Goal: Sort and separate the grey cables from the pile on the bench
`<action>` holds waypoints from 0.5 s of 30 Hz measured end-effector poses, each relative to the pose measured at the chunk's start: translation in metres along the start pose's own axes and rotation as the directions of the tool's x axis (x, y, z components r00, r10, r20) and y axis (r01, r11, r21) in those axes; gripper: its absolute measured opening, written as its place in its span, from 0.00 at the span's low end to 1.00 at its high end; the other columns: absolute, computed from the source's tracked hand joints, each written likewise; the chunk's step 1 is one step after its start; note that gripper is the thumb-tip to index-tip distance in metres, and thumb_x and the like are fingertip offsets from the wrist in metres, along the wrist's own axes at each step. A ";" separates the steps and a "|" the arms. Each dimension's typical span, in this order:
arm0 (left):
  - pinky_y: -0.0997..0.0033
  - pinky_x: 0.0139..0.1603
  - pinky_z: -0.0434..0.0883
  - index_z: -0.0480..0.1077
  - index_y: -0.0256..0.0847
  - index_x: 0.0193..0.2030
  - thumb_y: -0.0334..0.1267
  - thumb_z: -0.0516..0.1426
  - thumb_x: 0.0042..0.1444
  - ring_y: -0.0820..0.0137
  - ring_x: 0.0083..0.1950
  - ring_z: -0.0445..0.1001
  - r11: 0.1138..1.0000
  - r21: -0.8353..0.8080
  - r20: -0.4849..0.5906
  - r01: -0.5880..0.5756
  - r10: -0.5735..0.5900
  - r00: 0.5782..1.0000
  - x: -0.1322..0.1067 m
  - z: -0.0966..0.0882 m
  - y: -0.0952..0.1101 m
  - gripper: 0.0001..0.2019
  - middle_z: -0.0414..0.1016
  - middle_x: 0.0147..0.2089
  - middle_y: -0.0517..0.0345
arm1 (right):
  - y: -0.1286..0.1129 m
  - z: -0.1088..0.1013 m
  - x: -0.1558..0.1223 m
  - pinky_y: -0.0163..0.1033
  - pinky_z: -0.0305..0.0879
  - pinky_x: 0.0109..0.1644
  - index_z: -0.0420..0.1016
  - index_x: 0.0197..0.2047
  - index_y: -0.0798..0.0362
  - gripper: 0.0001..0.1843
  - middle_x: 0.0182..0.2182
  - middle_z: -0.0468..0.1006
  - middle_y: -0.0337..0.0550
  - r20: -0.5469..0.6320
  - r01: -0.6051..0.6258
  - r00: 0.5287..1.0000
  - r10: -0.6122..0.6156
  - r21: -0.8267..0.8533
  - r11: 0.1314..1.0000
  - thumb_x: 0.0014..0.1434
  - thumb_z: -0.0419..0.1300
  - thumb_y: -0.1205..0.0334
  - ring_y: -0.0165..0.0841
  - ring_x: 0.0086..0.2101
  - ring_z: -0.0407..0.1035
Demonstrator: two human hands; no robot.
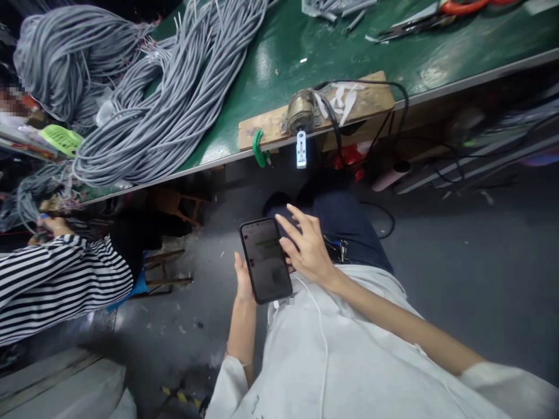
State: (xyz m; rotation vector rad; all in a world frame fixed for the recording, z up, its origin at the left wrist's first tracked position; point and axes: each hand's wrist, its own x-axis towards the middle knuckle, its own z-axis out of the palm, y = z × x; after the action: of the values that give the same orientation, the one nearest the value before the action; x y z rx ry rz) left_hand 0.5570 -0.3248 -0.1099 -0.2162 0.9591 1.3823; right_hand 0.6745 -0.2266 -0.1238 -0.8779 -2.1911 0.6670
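A left hand [244, 282] grips one black phone [267, 262], upright in front of the wearer's white shirt [362, 343], while an open right hand [308, 247], fingers spread, hovers at the screen's right edge; whether a fingertip touches cannot be told. One white cord [324, 343] trails down the shirt. Beyond, on a green workbench [283, 58], one wooden board [375, 96] carries one round metal motor [300, 110] with a pale fitting [301, 150] at its front, and one green clamp [259, 148] grips the board's edge. Two large grey cable coils, one nearer [209, 99] and one farther [82, 52], fill the bench's left. To the left sits one co-worker in striped sleeves [43, 279], head out of clear view. Most left-hand fingers are hidden behind the phone; its screen text is illegible. An orange-handled tool [458, 9] is cut off at the top.
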 end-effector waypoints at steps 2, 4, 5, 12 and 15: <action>0.45 0.61 0.63 0.73 0.30 0.49 0.67 0.45 0.53 0.46 0.62 0.65 1.000 0.001 0.013 -0.001 0.001 1.000 0.005 -0.002 -0.001 0.39 0.76 0.50 0.36 | 0.000 -0.003 0.000 0.52 0.65 0.52 0.60 0.65 0.50 0.24 0.61 0.58 0.54 -0.021 -0.008 1.000 0.008 -0.008 1.000 0.69 0.44 0.56 0.43 0.52 0.57; 0.46 0.61 0.64 0.74 0.31 0.48 0.65 0.46 0.54 0.47 0.62 0.66 1.000 0.007 -0.011 -0.026 0.026 1.000 0.009 -0.004 -0.003 0.36 0.77 0.50 0.37 | -0.004 -0.005 0.002 0.51 0.64 0.53 0.64 0.63 0.49 0.23 0.61 0.58 0.53 -0.008 0.038 0.999 -0.039 -0.030 0.999 0.69 0.44 0.56 0.42 0.51 0.57; 0.47 0.61 0.64 0.73 0.31 0.48 0.64 0.46 0.55 0.48 0.62 0.66 0.999 0.014 -0.024 -0.035 0.035 0.999 0.011 -0.004 -0.003 0.35 0.77 0.50 0.38 | -0.006 -0.005 0.004 0.51 0.63 0.53 0.66 0.62 0.49 0.22 0.61 0.58 0.52 0.002 0.068 0.998 -0.068 -0.047 0.997 0.69 0.44 0.55 0.42 0.51 0.57; 0.50 0.59 0.67 0.73 0.32 0.47 0.62 0.49 0.54 0.48 0.60 0.68 0.998 0.058 -0.099 0.014 -0.008 0.995 0.021 -0.008 -0.005 0.32 0.77 0.49 0.40 | -0.013 0.000 0.012 0.49 0.61 0.50 0.70 0.59 0.44 0.22 0.62 0.57 0.52 0.057 0.142 0.989 -0.134 -0.171 0.975 0.69 0.43 0.51 0.42 0.52 0.55; 0.51 0.58 0.68 0.74 0.34 0.47 0.61 0.49 0.55 0.49 0.59 0.69 0.998 0.061 -0.115 0.015 -0.008 0.993 0.023 -0.008 -0.006 0.31 0.78 0.48 0.42 | -0.011 0.000 0.011 0.49 0.60 0.51 0.70 0.58 0.43 0.22 0.62 0.57 0.51 0.076 0.137 0.989 -0.125 -0.199 0.970 0.69 0.43 0.49 0.42 0.53 0.54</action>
State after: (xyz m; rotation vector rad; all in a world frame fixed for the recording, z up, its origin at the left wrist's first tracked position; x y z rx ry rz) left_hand 0.5568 -0.3146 -0.1328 -0.2570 1.0925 1.3389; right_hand 0.6638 -0.2253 -0.1120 -0.8141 -2.3817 0.4161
